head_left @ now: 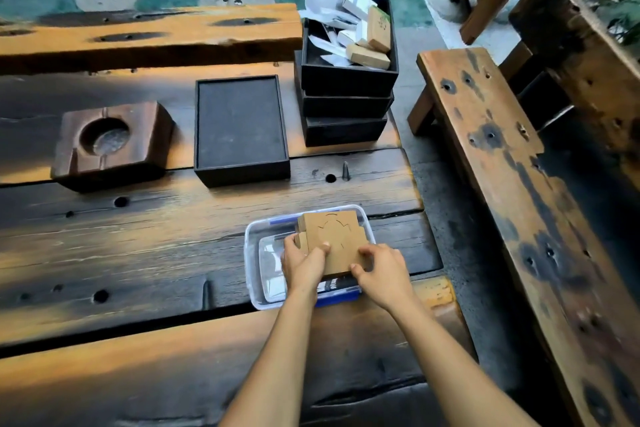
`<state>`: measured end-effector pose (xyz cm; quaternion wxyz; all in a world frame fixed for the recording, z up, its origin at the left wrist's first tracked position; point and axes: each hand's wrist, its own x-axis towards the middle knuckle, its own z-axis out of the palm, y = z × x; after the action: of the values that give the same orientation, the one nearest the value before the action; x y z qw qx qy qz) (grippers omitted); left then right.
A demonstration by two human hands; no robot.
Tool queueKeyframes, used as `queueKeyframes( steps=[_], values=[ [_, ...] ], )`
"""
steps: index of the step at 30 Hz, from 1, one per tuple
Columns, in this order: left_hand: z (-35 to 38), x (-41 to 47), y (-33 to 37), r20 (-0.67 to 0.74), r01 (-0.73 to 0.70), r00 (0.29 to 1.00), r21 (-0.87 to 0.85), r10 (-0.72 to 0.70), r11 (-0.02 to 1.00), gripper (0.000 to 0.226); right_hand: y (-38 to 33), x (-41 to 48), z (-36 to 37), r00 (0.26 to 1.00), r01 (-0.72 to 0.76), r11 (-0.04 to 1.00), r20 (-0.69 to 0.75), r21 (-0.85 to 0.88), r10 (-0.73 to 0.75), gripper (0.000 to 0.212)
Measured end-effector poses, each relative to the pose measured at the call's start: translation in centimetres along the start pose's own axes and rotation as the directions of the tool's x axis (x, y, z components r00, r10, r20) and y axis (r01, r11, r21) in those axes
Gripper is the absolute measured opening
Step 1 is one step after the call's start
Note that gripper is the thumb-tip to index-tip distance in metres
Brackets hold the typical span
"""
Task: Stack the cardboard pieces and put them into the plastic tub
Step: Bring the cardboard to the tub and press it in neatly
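Note:
A stack of brown cardboard pieces, with cut-out lines on its top sheet, sits over the clear plastic tub with blue clips near the table's right edge. My left hand grips the stack's left side, thumb on top. My right hand grips its near right corner. Whether the stack rests on the tub's floor is hidden by my hands.
A black tray lies behind the tub, a wooden ashtray to its left. Stacked black boxes at the back right hold white papers and brown cartons. A wooden bench runs along the table's right side.

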<state>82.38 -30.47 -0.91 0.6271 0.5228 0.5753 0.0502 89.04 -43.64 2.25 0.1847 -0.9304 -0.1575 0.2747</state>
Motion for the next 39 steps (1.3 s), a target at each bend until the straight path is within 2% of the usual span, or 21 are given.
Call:
queueKeyframes(
  steps=[2, 4, 6, 8, 11, 13, 15, 18, 21, 24, 27, 30, 33, 36, 37, 39],
  values=[
    [0.3, 0.0, -0.1, -0.055, -0.006, 0.998, 0.228, 0.019, 0.974, 0.053, 0.0, 0.0, 0.0, 1.0, 0.021, 0.999, -0.011, -0.025, -0.022, 0.043],
    [0.2, 0.0, -0.2, -0.07, 0.021, 0.998, 0.332, 0.003, 0.943, 0.059, -0.1, -0.1, 0.0, 0.999, 0.034, 0.998, -0.001, -0.054, -0.034, 0.044],
    [-0.1, 0.4, -0.5, -0.024, 0.009, 1.0, 0.31, -0.002, 0.951, 0.071, -0.2, -0.1, -0.1, 0.999, 0.053, 0.996, 0.013, -0.078, -0.052, 0.045],
    [-0.3, 0.9, -0.5, 0.041, 0.005, 0.999, 0.195, -0.013, 0.981, 0.089, -0.1, 0.0, -0.3, 0.997, 0.067, 0.994, 0.031, -0.083, -0.064, 0.046],
    [-0.8, 1.6, -0.5, 0.072, 0.082, 0.993, 0.135, -0.092, 0.988, 0.1, 0.3, 0.3, -0.4, 0.994, 0.098, 0.99, 0.06, -0.097, -0.093, 0.048],
    [-1.4, 2.1, -0.5, 0.087, 0.163, 0.981, 0.099, -0.172, 0.982, 0.091, 0.5, 0.3, -0.3, 0.991, 0.113, 0.989, 0.078, -0.099, -0.106, 0.048],
    [-1.6, 2.4, -0.5, 0.128, 0.213, 0.969, -0.006, -0.21, 0.977, 0.069, 0.7, 0.5, -0.5, 0.988, 0.128, 0.987, 0.101, -0.096, -0.118, 0.049],
    [-2.2, 2.6, -0.4, 0.227, 0.206, 0.957, -0.085, -0.182, 0.975, 0.041, 0.9, 0.9, -0.8, 0.983, 0.139, 0.987, 0.134, -0.082, -0.127, 0.052],
    [-2.2, 2.1, 0.3, 0.297, 0.195, 0.941, -0.093, -0.16, 0.976, 0.034, 1.0, 1.0, -1.4, 0.978, 0.14, 0.988, 0.169, -0.069, -0.127, 0.055],
    [-2.3, 1.4, 1.0, 0.263, 0.154, 0.957, -0.096, -0.124, 0.983, 0.03, 0.9, 1.0, -2.3, 0.973, 0.139, 0.989, 0.192, -0.043, -0.128, 0.054],
    [-3.1, 0.2, 1.8, 0.24, 0.106, 0.968, -0.113, -0.076, 0.988, 0.042, 1.2, 1.4, -3.6, 0.976, 0.112, 0.991, 0.183, 0.067, -0.122, 0.055],
    [-5.1, -1.3, 2.5, 0.229, 0.042, 0.973, -0.131, -0.011, 0.99, 0.069, 1.4, 1.9, -5.0, 0.98, 0.044, 0.97, 0.18, 0.238, -0.089, 0.081],
    [-7.4, -2.0, 2.7, 0.272, -0.067, 0.956, -0.17, 0.112, 0.983, 0.088, 1.1, 3.0, -5.9, 0.94, 0.004, 0.919, 0.312, 0.394, -0.138, 0.117],
    [-8.5, -2.5, 2.5, 0.352, -0.202, 0.902, -0.173, 0.252, 0.964, 0.091, 0.7, 4.0, -6.4, 0.862, 0.101, 0.887, 0.406, 0.451, -0.304, 0.127],
    [-8.8, -2.5, 2.3, 0.362, -0.245, 0.888, -0.149, 0.284, 0.958, 0.09, 0.5, 4.2, -6.1, 0.846, 0.152, 0.877, 0.399, 0.455, -0.354, 0.124],
    [-8.9, -2.3, 1.8, 0.352, -0.313, 0.879, -0.081, 0.321, 0.946, 0.092, 0.1, 4.4, -5.4, 0.864, 0.23, 0.877, 0.326, 0.421, -0.384, 0.114]
  ],
)
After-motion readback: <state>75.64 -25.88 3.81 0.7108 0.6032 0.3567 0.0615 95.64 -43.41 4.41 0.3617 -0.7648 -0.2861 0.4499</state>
